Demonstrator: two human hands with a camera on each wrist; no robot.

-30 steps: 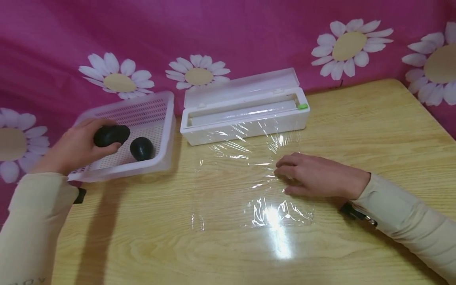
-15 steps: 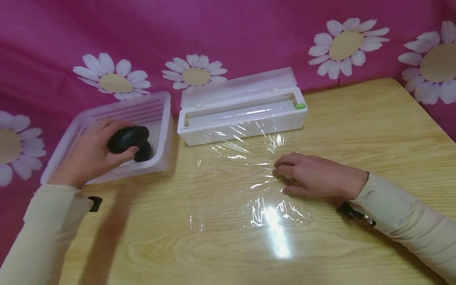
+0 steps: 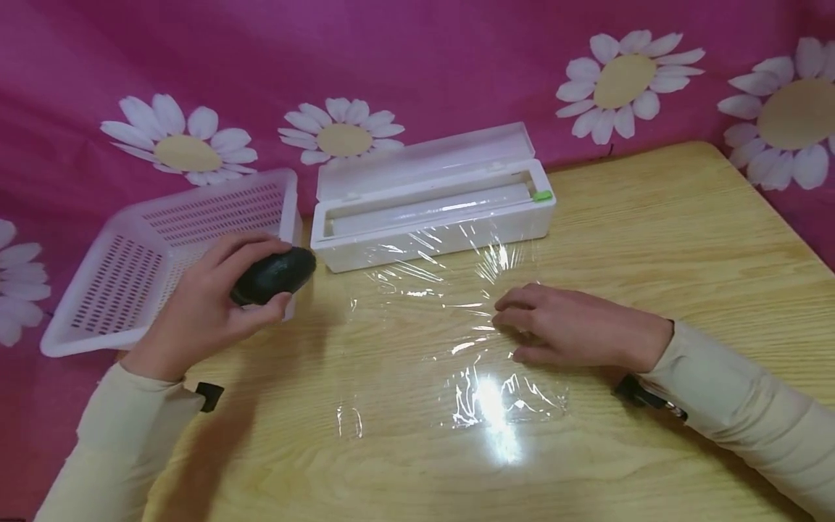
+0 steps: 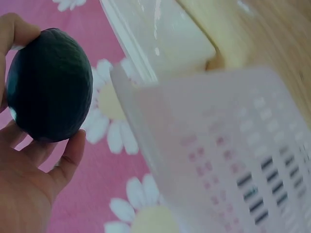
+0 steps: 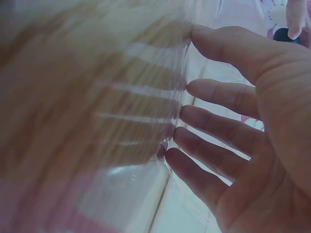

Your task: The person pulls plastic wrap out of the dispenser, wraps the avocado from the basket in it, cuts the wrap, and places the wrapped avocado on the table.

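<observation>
While the left hand (image 3: 202, 312) grips a dark avocado (image 3: 274, 275) by its sides, thumb in front and fingers curled behind, the right hand (image 3: 574, 326) rests its fingertips on clear film (image 3: 404, 348), fingers slightly apart. Head view: avocado is held up off the wooden table (image 3: 652, 217), seen against the right front side of a whitish plastic basket (image 3: 117, 283) with slotted walls, left of the film. Film is thin, shiny, wrinkled, creases fanning out near the right fingertips. It runs from a roll (image 3: 430, 206) inside a long white box (image 3: 430, 243), lid (image 3: 430, 159) raised, small green piece (image 3: 541, 196) at its right end. Table has smooth yellowish grain with a bright glare spot. Behind, magenta cloth (image 3: 457, 58) with large white daisies.

Left wrist view: avocado is egg-shaped, nearly black-green, skin finely pebbled, soft sheen on one edge; digits pinch it from top and bottom, lower fingers parted. Basket slots are blurred.

Right wrist view: fingers and thumb spread, tips lined up against the film, which shows pale streaks; cannot tell how hard they press. Part of the dark avocado shows at upper right, under a left-hand digit.
</observation>
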